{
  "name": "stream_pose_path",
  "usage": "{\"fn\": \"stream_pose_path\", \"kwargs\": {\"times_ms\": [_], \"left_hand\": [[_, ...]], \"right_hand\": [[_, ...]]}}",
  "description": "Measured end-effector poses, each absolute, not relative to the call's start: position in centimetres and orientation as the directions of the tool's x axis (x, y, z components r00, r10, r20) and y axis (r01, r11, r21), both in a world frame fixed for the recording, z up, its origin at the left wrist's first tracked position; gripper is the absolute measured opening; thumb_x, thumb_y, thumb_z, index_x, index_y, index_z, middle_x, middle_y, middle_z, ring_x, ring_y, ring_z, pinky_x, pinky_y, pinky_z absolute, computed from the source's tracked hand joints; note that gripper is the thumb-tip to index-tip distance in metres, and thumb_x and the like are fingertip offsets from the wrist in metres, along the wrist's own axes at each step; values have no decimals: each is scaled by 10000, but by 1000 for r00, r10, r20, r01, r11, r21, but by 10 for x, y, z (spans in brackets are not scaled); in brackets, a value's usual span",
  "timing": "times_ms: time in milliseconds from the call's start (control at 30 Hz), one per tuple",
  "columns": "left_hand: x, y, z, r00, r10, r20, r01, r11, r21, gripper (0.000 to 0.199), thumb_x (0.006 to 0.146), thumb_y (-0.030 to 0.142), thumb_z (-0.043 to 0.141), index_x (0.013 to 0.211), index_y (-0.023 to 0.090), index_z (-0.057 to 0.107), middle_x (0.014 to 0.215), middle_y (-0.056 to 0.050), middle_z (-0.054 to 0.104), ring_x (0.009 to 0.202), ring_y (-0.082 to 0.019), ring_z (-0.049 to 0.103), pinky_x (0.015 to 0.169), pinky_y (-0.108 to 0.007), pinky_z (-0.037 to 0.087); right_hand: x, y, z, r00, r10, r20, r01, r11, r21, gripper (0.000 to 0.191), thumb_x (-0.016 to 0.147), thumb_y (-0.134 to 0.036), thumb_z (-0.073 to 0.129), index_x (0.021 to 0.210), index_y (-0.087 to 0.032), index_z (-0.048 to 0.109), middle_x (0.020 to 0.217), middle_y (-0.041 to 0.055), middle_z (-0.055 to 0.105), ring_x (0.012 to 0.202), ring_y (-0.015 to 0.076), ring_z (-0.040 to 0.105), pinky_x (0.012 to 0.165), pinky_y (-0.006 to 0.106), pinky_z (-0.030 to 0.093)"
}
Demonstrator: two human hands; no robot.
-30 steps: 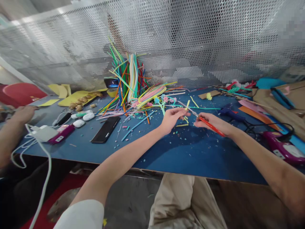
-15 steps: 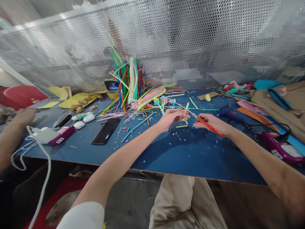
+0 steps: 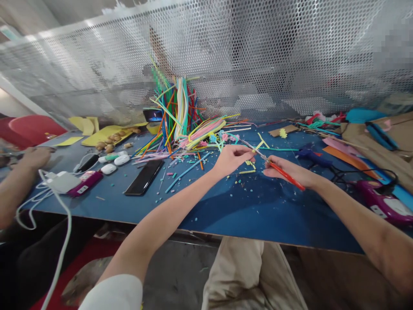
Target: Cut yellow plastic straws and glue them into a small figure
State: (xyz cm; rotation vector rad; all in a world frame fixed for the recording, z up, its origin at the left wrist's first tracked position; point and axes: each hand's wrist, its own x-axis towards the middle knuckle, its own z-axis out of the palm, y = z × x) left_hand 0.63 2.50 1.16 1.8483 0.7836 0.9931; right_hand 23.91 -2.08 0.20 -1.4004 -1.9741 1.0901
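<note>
Right of the frame's middle, over the blue table [image 3: 219, 211], your left hand [image 3: 229, 160] pinches a short yellow pipe cleaner [image 3: 257, 147] between thumb and fingers. Just to its right, your right hand [image 3: 295, 168] is closed around the red-handled scissors [image 3: 287, 175]. Their blades point toward the upper left and lie right by the pipe cleaner; whether they touch it, I cannot tell. Below your left fingers lie cut yellow bits [image 3: 247, 172]. A pile of colored pipe cleaners [image 3: 181, 107] stands at upper center, a phone [image 3: 144, 177] lies left of center, and a co-worker's hand [image 3: 36, 158] rests at the left edge.
</note>
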Motion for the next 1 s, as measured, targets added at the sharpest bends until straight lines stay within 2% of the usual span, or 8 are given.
{"fn": "stream_pose_path", "kwargs": {"times_ms": [100, 200, 367, 467, 600, 733, 833, 1000], "left_hand": [[5, 25, 13, 501, 804, 320, 128, -434, 892, 261, 840, 374, 660, 916, 142, 753, 802, -78, 742, 756, -160, 684, 766, -304, 533], [4, 28, 11, 506, 801, 319, 107, -426, 898, 262, 831, 374, 668, 915, 138, 742, 796, -76, 737, 750, -150, 676, 753, -288, 528], [3, 39, -2, 526, 801, 285, 32, -354, 935, 274, 818, 397, 676, 879, 133, 714, 760, -59, 722, 555, -80, 542, 540, -212, 429], [3, 43, -9, 539, 795, 279, -1, -330, 944, 302, 816, 434, 678, 878, 139, 702, 772, -52, 718, 506, -63, 474, 486, -206, 374], [3, 44, -10, 531, 780, 331, -16, -381, 924, 315, 818, 443, 683, 889, 137, 701, 776, -56, 719, 577, -85, 545, 556, -219, 419], [1, 45, -9, 537, 766, 353, 50, -446, 893, 346, 859, 457, 637, 964, 135, 706, 857, -87, 741, 736, -141, 655, 680, -251, 480], [-2, 50, -14, 520, 758, 394, 223, -566, 793, 340, 897, 457, 589, 1021, 164, 707, 927, -85, 746, 775, -156, 669, 738, -276, 489], [-6, 62, -28, 576, 678, 457, 561, -734, 382, 242, 892, 422, 609, 938, 231, 750, 861, -55, 733, 844, -191, 627, 829, -313, 439]], "right_hand": [[239, -24, 7, -457, 885, -93, 514, 177, -840, 422, 779, -604, 665, 893, -246, 474, 764, -20, 477, 673, 161, 439, 632, 309, 401], [236, -23, -1, -443, 894, -66, 534, 204, -820, 430, 810, -615, 621, 855, -242, 411, 756, -28, 463, 662, 161, 445, 634, 314, 396], [226, -24, -16, -335, 942, 18, 689, 258, -677, 384, 864, -533, 570, 818, -253, 312, 674, -31, 497, 595, 172, 475, 604, 320, 370], [223, -26, -19, -320, 946, 51, 738, 283, -612, 319, 884, -448, 538, 819, -257, 290, 652, -21, 530, 561, 180, 497, 593, 322, 368], [223, -25, -22, -301, 951, 70, 756, 282, -591, 269, 899, -396, 496, 805, -262, 282, 630, -6, 550, 538, 194, 510, 576, 327, 362], [223, -21, -23, -237, 965, 110, 742, 253, -621, 338, 876, -507, 542, 792, -264, 322, 670, 8, 558, 583, 204, 502, 592, 338, 370], [228, -15, -21, -140, 978, 155, 697, 209, -686, 374, 856, -569, 562, 793, -256, 369, 693, -5, 550, 604, 188, 497, 592, 324, 373], [251, 3, -19, 60, 967, 246, 639, 152, -754, 405, 853, -626, 538, 826, -242, 414, 652, -18, 502, 589, 166, 478, 587, 310, 380]]}}
